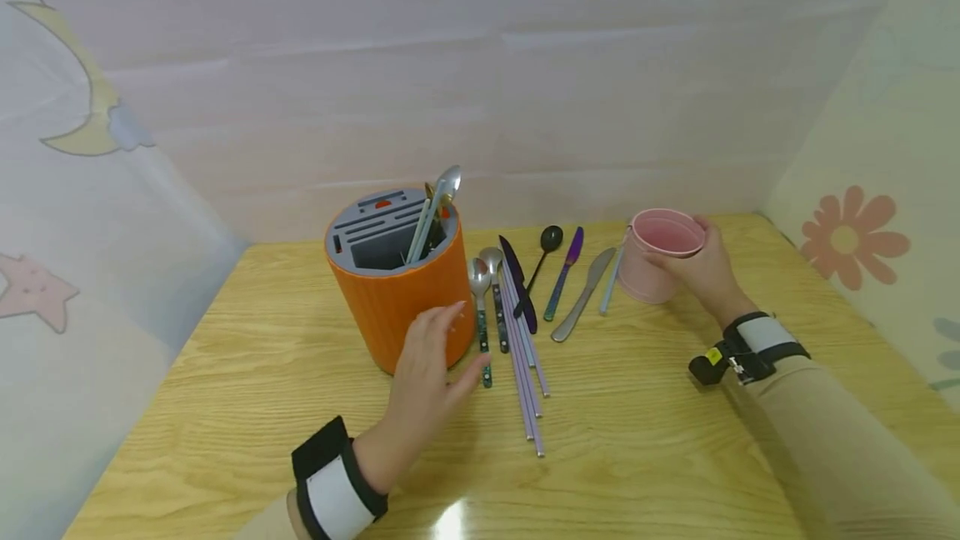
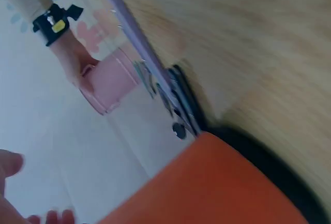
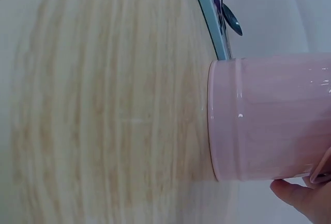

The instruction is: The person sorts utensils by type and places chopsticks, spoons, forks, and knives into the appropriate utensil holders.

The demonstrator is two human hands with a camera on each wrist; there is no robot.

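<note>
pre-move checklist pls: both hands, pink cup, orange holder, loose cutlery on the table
1. Right hand grips the pink cup at its rim and side: ok.
2. Pink cup upright on the table, nothing visible inside: ok.
3. Left hand by the orange holder, fingers relaxed, holding nothing: ok. Whether it touches the holder: cannot tell.
4. Orange holder upright, a silver spoon and other utensils standing in it: ok.
5. Loose cutlery lying between holder and cup, including the purple chopsticks and butter knife: ok.
6. Left wrist view sharp enough to check contact: not ok, blurred.
</note>
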